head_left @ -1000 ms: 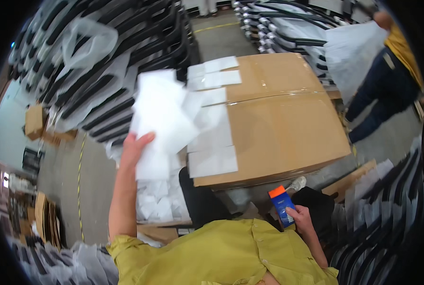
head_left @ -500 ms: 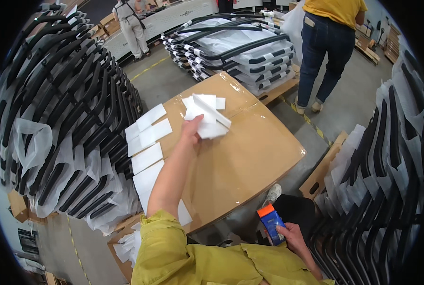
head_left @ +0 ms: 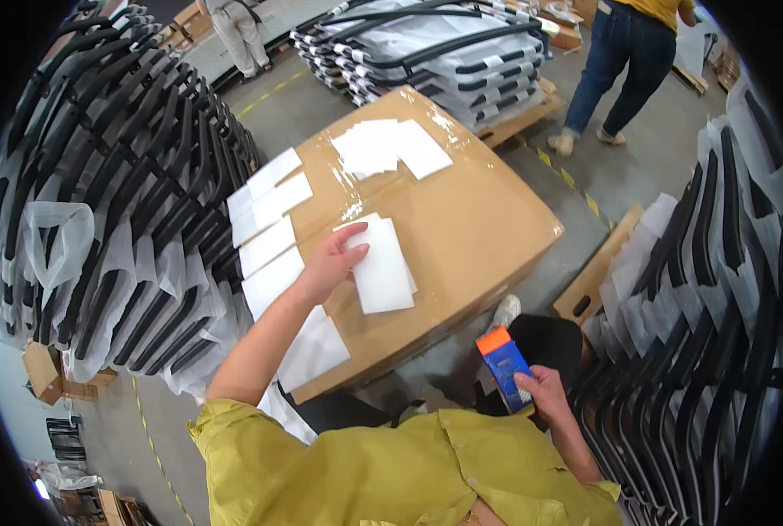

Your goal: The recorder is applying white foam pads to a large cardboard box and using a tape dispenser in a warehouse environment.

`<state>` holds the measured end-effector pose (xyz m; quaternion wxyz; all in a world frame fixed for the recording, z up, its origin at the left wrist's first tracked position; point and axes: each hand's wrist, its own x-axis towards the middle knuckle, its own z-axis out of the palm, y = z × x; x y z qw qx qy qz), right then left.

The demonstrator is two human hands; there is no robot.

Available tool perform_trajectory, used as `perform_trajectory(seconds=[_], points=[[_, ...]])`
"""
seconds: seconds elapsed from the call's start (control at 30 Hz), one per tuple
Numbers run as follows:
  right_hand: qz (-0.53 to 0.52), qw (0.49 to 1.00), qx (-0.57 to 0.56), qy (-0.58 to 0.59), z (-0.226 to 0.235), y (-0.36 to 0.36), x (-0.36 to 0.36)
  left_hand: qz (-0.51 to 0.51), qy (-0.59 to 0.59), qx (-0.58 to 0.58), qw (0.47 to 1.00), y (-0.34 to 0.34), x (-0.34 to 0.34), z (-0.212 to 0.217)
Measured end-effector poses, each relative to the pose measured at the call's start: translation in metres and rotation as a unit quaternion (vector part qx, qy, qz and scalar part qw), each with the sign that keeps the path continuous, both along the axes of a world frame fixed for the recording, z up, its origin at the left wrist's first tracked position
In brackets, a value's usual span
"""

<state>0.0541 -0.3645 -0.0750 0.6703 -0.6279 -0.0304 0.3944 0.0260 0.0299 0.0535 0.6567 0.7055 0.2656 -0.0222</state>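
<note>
Over the near left part of a taped brown carton (head_left: 470,210), my left hand (head_left: 328,267) has its thumb and a finger at the upper left edge of a thin stack of white sheets (head_left: 384,272). The stack is slightly fanned; whether it rests on the carton or is just above it, I cannot tell. Low at the right, my right hand (head_left: 545,390) is closed around a small blue box with an orange end (head_left: 504,364), held beside my body. More white sheets (head_left: 365,147) lie in an overlapping pile at the carton's far side, with a single white sheet (head_left: 425,149) beside them.
White sheets (head_left: 269,245) line the carton's left edge. Stacked black curved tubes with white wrapping (head_left: 146,193) rise close on the left, and similar tubes (head_left: 707,307) on the right. A wrapped pallet load (head_left: 435,61) stands beyond. A person in jeans (head_left: 624,66) is at the far right.
My left hand has drawn the white sheets back toward me from the far pile. A single sheet now lies beside that pile. My right hand still holds the blue box. The person has moved away.
</note>
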Motion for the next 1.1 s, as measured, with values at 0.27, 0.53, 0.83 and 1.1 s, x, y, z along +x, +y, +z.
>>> perform_trajectory(seconds=[0.27, 0.53, 0.83, 1.1], points=[[0.004, 1.000, 0.009, -0.017, 0.030, 0.002, -0.004, 0.075, -0.150, 0.146, 0.975, -0.007, -0.023, -0.048], [0.009, 0.999, 0.005, -0.036, 0.026, 0.001, -0.012, 0.080, 0.024, 0.514, 0.853, 0.022, -0.023, -0.049], [0.016, 0.999, 0.005, -0.046, 0.034, 0.007, -0.018, 0.168, -0.083, 0.194, 0.963, -0.013, 0.019, -0.046], [0.019, 0.993, 0.088, -0.071, 0.052, -0.014, -0.021, 0.178, -0.015, 0.135, 0.975, -0.060, -0.096, -0.037]])
